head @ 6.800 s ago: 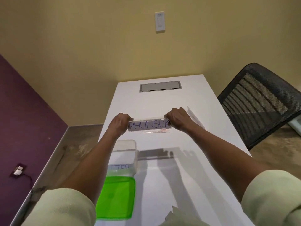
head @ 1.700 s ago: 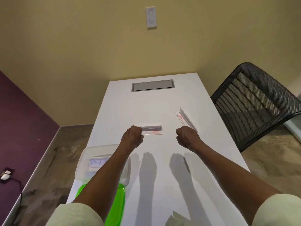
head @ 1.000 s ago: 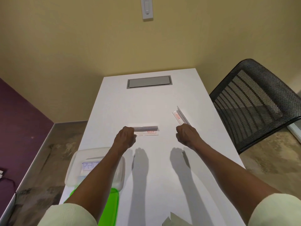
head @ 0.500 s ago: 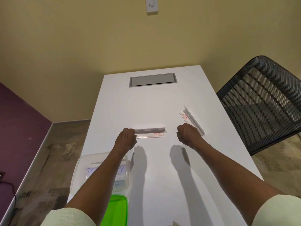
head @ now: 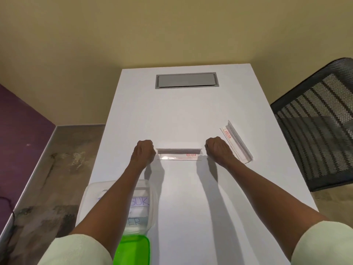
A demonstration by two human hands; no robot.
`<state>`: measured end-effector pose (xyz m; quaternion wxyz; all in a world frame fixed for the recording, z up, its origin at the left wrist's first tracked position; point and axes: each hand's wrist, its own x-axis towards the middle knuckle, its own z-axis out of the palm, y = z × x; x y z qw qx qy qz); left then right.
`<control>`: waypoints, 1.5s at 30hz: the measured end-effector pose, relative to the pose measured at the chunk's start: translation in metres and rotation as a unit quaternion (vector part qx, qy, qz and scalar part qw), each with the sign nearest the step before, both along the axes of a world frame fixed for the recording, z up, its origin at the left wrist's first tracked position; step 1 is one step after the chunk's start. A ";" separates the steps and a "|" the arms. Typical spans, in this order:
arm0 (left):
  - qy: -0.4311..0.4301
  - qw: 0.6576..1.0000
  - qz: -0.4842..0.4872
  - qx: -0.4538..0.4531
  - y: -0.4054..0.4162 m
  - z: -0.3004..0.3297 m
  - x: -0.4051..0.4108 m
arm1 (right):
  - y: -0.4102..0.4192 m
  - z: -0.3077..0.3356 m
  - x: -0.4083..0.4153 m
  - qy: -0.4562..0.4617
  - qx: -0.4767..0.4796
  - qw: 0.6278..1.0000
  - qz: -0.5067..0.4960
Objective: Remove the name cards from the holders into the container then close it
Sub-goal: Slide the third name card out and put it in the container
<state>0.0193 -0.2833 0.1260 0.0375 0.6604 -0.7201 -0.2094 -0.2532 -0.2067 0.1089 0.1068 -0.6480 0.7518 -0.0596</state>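
While both fists, left hand (head: 143, 154) and right hand (head: 217, 150), curl empty, the clear acrylic card holder (head: 179, 154) lies cardless between them; lettered white cards (head: 139, 202) fill the translucent plastic container (head: 150, 205).

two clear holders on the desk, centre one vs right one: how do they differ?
The centre holder lies square across the table, between the left hand and the right hand; the right holder lies diagonally, beyond the right hand. The centre holder's red label sits at its right end; the right holder's sits at its far end. Both are clear and look empty.
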 end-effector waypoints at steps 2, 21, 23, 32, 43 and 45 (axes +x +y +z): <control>0.017 0.999 0.039 0.027 -0.012 -0.009 -0.003 | -0.013 -0.005 0.000 -0.039 0.020 0.998 -0.042; 0.044 0.981 0.147 0.121 -0.057 -0.063 -0.019 | -0.063 -0.055 -0.002 -0.141 0.172 0.963 -0.154; 0.040 0.980 0.148 0.127 -0.055 -0.065 -0.021 | -0.064 -0.055 -0.002 -0.144 0.176 0.961 -0.159; 0.042 0.977 0.157 0.137 -0.050 -0.059 -0.023 | -0.062 -0.048 0.004 -0.153 0.183 0.956 -0.169; 0.126 0.973 0.157 0.115 -0.040 -0.020 -0.034 | -0.059 -0.009 -0.007 -0.172 0.140 0.955 -0.197; 0.140 0.973 0.148 0.106 -0.038 -0.016 -0.036 | -0.056 -0.004 -0.010 -0.166 0.129 0.958 -0.193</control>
